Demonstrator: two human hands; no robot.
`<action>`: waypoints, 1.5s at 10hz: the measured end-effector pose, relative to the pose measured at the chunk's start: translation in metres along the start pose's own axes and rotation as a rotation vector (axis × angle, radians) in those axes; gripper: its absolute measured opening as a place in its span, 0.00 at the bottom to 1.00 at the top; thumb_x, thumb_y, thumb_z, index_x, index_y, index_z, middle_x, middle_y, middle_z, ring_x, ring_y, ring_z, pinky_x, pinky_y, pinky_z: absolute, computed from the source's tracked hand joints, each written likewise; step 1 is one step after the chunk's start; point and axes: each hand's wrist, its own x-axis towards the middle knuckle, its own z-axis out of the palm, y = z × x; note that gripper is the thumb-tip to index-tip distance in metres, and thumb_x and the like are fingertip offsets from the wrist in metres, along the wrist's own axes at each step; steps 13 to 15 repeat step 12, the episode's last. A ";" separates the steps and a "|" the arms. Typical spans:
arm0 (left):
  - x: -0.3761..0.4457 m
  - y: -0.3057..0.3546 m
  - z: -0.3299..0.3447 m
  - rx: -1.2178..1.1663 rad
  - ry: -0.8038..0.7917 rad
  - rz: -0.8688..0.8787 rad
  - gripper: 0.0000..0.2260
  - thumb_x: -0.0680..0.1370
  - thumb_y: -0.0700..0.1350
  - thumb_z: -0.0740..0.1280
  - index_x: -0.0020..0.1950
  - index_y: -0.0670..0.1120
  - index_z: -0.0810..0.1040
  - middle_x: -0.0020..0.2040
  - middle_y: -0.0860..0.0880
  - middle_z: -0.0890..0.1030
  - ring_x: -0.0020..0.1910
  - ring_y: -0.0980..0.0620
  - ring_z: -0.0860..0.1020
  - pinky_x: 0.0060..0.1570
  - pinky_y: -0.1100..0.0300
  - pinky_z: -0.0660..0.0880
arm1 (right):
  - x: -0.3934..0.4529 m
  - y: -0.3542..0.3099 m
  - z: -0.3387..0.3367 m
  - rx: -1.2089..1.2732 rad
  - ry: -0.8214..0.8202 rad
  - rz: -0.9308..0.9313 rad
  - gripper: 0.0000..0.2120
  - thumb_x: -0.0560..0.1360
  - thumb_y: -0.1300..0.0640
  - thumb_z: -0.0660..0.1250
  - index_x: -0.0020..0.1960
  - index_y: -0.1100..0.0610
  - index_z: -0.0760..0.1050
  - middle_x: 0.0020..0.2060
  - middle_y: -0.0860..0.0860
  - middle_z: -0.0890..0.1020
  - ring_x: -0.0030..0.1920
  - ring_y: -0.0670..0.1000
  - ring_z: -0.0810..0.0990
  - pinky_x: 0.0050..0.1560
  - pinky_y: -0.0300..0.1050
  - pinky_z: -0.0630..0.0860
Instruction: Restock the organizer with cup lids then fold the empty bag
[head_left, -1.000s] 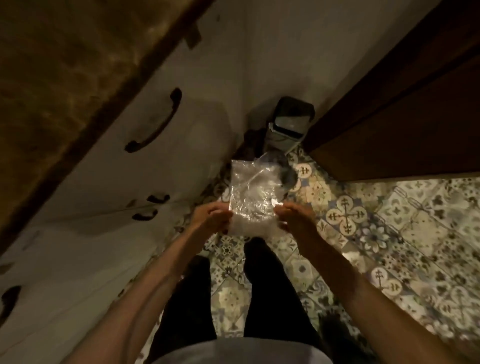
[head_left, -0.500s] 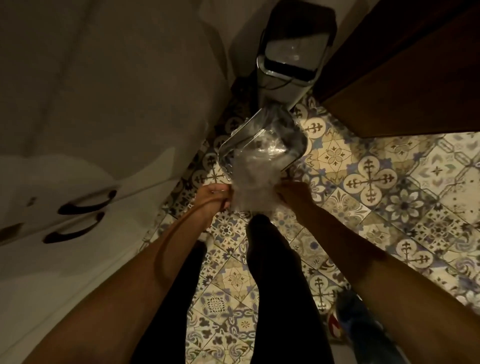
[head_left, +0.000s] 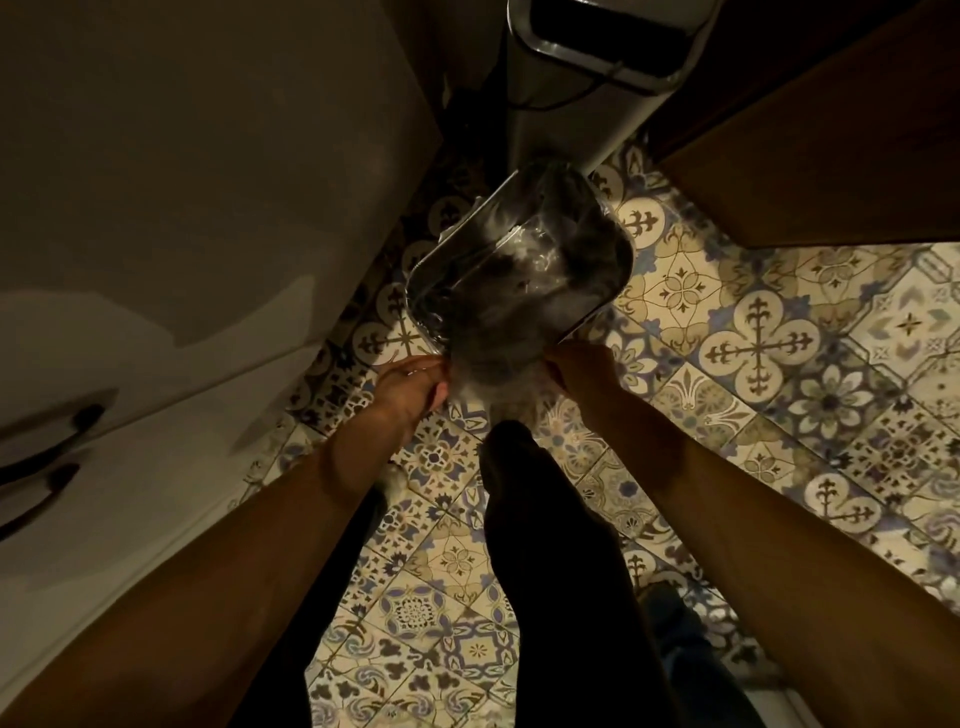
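Observation:
A clear, crinkled plastic bag (head_left: 519, 280) hangs stretched out in front of me over the patterned tile floor. My left hand (head_left: 413, 387) pinches its near left edge and my right hand (head_left: 584, 371) pinches its near right edge. The bag looks empty; the floor and a dark shape show through it. Its far end is lifted away from me. The organizer and the cup lids are out of view.
A white cabinet front (head_left: 182, 260) with dark handles (head_left: 41, 447) runs along my left. A grey bin (head_left: 587, 88) stands in the corner ahead. A dark wooden door (head_left: 831, 156) is at the right. My dark-trousered legs (head_left: 550, 571) are below the bag.
My view has tipped downward and nearer the floor, so the bin has slid to the top edge. The bag's far end has swung up and away, spreading wider between my hands.

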 end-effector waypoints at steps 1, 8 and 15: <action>0.012 -0.003 -0.001 -0.003 -0.007 -0.030 0.10 0.76 0.39 0.73 0.57 0.43 0.83 0.54 0.46 0.86 0.57 0.48 0.82 0.62 0.52 0.76 | 0.007 0.002 0.002 -0.060 0.033 -0.027 0.11 0.79 0.57 0.69 0.39 0.56 0.72 0.30 0.50 0.74 0.29 0.47 0.72 0.25 0.33 0.70; -0.020 0.007 -0.015 -0.233 -0.353 -0.123 0.21 0.81 0.62 0.55 0.60 0.50 0.79 0.58 0.48 0.83 0.57 0.46 0.80 0.55 0.52 0.74 | -0.050 -0.002 -0.007 0.229 -0.126 0.083 0.24 0.80 0.37 0.63 0.57 0.58 0.80 0.49 0.55 0.85 0.49 0.53 0.83 0.53 0.53 0.80; -0.123 0.025 -0.045 -0.249 -0.521 -0.097 0.23 0.83 0.60 0.53 0.70 0.47 0.72 0.71 0.45 0.74 0.64 0.44 0.76 0.69 0.46 0.65 | -0.170 -0.020 -0.035 0.296 -0.172 -0.021 0.25 0.81 0.40 0.64 0.64 0.61 0.79 0.54 0.57 0.83 0.53 0.55 0.82 0.58 0.55 0.79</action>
